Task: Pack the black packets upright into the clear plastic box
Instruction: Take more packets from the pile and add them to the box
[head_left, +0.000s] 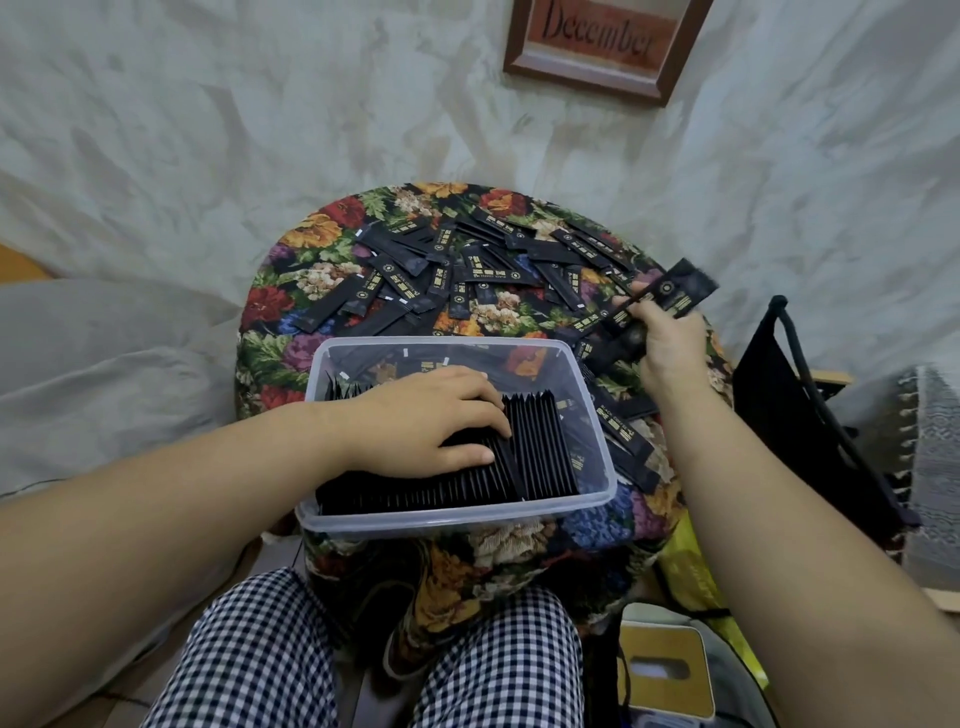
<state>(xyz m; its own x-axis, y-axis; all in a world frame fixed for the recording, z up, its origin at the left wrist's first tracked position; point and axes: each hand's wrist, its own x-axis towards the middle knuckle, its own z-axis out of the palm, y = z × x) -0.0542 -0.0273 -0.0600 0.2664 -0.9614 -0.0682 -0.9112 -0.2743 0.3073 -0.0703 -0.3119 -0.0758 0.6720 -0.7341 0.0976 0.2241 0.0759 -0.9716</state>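
Pressing flat fingers of left hand (436, 415) on upright row (540, 447) in clear box (457, 512), frame centre; gripping black packets (680, 293) in right hand (670, 348), centre right. Likely risking row toppling on release.

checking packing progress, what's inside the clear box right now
A row of black packets stands upright in the box, the left hand resting on it. The hand hides part of the row; the floor beneath is covered.

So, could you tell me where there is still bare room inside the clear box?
In the clear box, bare floor shows along the far wall, beyond the left hand; a narrow gap lies between the upright row and the right wall. The near side is packed tight.
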